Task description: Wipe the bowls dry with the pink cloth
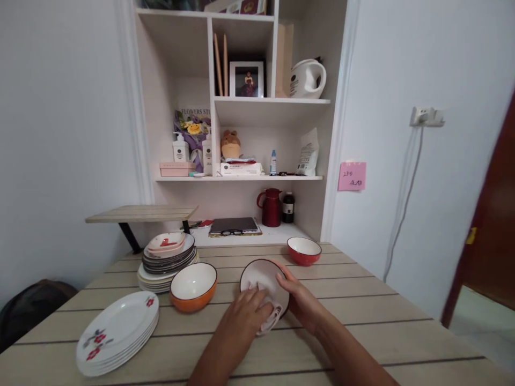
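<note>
My right hand [300, 292] grips a bowl [269, 271] by its right side, thumb over the dark rim. The bowl is tipped so its pale inside faces me; its outside is mostly hidden. Pressed into it is a light pinkish cloth [270, 321], bunched under the fingers of my left hand [251, 308]. Left of my hands sits an orange bowl [193, 288] with a white inside. A red bowl [304, 252] stands farther back on the right.
Oval flowered plates [120, 328] are stacked at the table's left front. Behind them rises a stack of round plates [169, 262] topped by small square dishes [166, 242]. A raised wooden shelf [140, 214] overhangs the back left. A red jug [271, 207] and a laptop [233, 225] lie beyond the table [382, 332].
</note>
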Tool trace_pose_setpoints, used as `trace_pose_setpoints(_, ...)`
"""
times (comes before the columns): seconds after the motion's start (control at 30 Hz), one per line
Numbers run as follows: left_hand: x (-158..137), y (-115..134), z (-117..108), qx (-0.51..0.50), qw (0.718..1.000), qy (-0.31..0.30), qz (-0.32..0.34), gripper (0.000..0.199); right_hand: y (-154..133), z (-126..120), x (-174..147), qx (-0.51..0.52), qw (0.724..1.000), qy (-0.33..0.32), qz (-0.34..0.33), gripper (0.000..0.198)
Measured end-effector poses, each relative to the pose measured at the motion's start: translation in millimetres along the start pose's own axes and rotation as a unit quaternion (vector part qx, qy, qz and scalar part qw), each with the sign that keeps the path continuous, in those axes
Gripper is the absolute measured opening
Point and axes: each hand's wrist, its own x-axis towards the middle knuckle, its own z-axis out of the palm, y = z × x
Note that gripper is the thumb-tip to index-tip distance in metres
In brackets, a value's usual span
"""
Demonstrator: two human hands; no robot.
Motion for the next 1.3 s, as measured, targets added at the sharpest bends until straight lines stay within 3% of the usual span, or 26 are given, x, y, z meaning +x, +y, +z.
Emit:
trace_pose_setpoints(0.13, -1, 6, 0, 0.032, 0.997, 0.039, -0.052, 0.074, 10, 11, -1, 0.02, 0.998, 0.037, -0.037, 0.066)
trace_pose_setpoints(0.23, 3, 13, 0, 0.013, 0.999, 0.028, -0.045, 0.093, 14, 24, -3, 0.031, 0.997, 0.034, -0.063, 0.07)
trace_pose_setpoints(0.4, 10, 18, -1, -0.001, 0.997, 0.059, -0.05, 0.047, 9, 31, -4, 0.045, 0.995, 0.039, -0.085, 0.07)
trace_pose_setpoints(0.47, 11, 17, -6, -0.023, 0.996, 0.055, -0.065, 0.038, 7, 31, -3, 0.042, 0.994, 0.05, -0.09, 0.066)
trace_pose_setpoints(0.67, 9, 13, -14, -0.072, 0.994, 0.048, -0.062, 0.036, 7, 27, -3, 0.019, 0.993, 0.046, -0.105, 0.06)
trace_pose_setpoints(0.93, 3, 3, -6, -0.029, 0.996, 0.049, -0.071, 0.031, 4, 18, -1, 0.035, 0.989, 0.055, -0.13, 0.06)
trace_pose_setpoints(1.17, -1, 1, 1, -0.017, 0.997, 0.057, -0.051, 0.064, 10, 21, -2, 0.025, 0.991, 0.069, -0.115, 0.061)
trace_pose_setpoints(1.3, 3, 5, -1, 0.005, 0.999, 0.005, -0.04, 0.046, 14, 23, -2, 0.065, 0.992, 0.063, -0.084, 0.061)
